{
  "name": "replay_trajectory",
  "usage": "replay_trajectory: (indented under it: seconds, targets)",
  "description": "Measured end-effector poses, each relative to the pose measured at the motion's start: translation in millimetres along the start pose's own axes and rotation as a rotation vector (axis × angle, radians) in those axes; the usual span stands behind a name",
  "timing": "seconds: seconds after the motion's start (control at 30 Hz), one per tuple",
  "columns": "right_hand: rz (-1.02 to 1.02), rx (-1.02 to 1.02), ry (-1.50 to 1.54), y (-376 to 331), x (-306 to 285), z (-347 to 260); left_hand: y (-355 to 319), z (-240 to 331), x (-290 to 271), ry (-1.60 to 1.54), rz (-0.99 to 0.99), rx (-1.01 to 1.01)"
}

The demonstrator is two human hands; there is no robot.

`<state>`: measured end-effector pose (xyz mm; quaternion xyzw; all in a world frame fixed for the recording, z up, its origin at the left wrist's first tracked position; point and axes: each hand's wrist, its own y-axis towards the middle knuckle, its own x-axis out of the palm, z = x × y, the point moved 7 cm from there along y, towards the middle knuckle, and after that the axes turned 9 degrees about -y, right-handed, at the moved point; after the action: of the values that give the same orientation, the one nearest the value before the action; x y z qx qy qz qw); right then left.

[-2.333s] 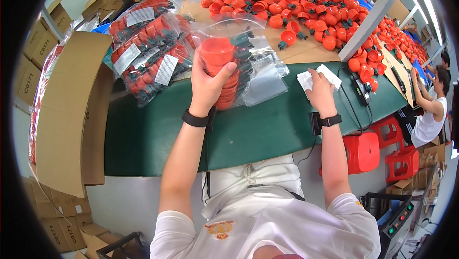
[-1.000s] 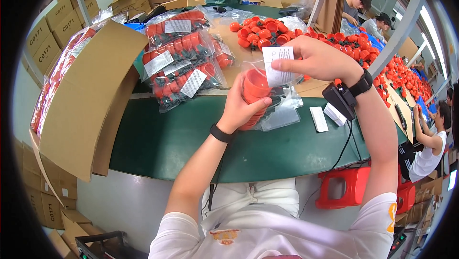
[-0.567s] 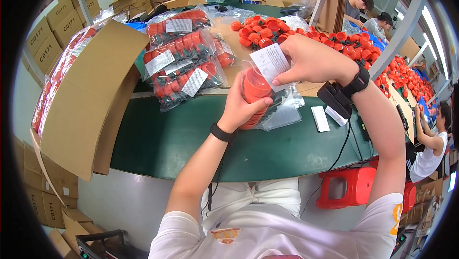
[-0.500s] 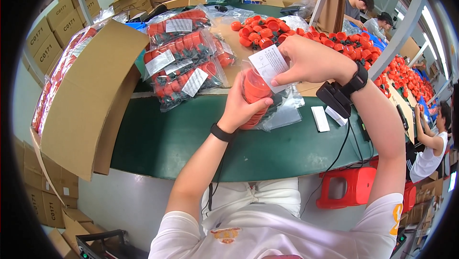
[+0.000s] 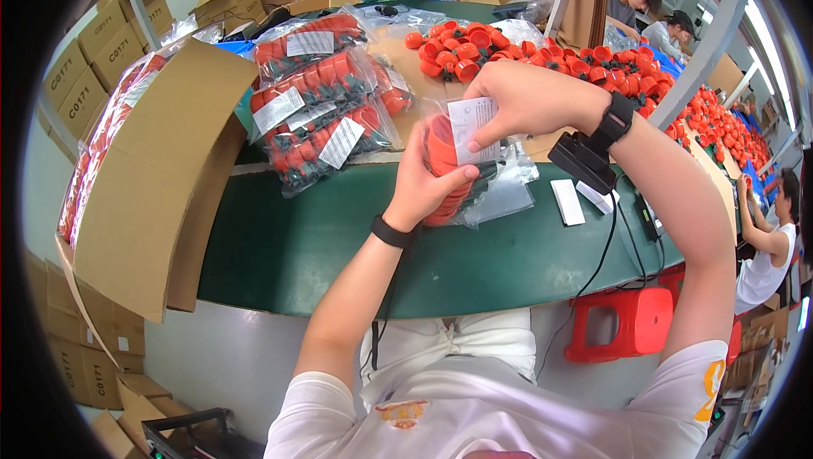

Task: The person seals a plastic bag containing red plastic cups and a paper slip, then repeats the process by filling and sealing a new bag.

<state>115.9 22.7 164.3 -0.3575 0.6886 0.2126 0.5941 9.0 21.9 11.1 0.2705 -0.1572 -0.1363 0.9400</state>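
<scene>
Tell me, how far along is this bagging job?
Done: several labelled bags of orange parts lie stacked by the open carton. In hand: the left hand holds a filled clear bag while the right hand presses a white label onto it. Left: a large heap of loose orange parts covers the table behind, unbagged.

The bag [image 5: 487,192] is clear, glossy plastic film over smooth orange plastic caps [image 5: 440,150]. The label [image 5: 472,130] is matt white paper. The worktop [image 5: 339,247] looks matt green; the box [image 5: 161,171] is plain brown cardboard.
</scene>
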Motion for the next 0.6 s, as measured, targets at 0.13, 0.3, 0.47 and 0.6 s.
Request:
replay_trajectory:
  seconds: [0.13, 0.3, 0.47, 0.6]
  targets:
    - [0.046, 0.002, 0.043, -1.9, -7.2, 1.9, 1.5, -1.4, -1.3, -0.049, 0.014, 0.035]
    - [0.21, -0.025, -0.007, -6.8, -22.0, 15.8, 2.8, -2.6, 7.1, -0.236, -0.068, -0.094]
    - [0.135, 0.064, 0.091, -17.2, -30.2, 18.9, -4.3, -18.3, 11.8, -0.175, -0.149, -0.212]
    - [0.004, 0.208, 0.084, -18.7, -27.3, 44.1, -7.0, -21.6, 21.4, -0.159, -0.269, -0.366]
